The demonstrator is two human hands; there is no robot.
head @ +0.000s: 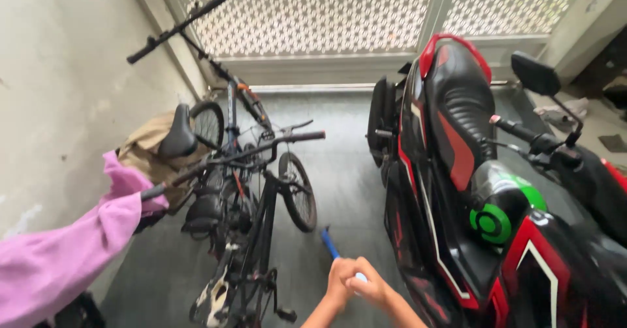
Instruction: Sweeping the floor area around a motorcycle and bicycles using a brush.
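grip: both hands (pixel 356 282) are clenched together around the top of a blue-handled tool (pixel 330 243), the left hand (pixel 339 281) and the right hand (pixel 373 287) overlapping so closely that which one sits on top cannot be told
tool: only a short blue shaft shows, slanting away from the fists down toward the grey floor (pixel 339 171); its lower end is hidden, so its kind cannot be told
handling: judging by the straight shaft it looks stiff and light, best held by the upper end where the fists already close
hand pose: bare forearms rise from the bottom edge of the view and meet low at centre, wrists bent inward
left side: a black bicycle (pixel 251 191) leans just beside the tool, a second bicycle (pixel 209 60) behind it against the wall
another person: a pink sleeve (pixel 72 249) reaches to the bicycle's handlebar grip
right side: a black and red scooter (pixel 457 171) with a green-marked helmet (pixel 503 207) on it
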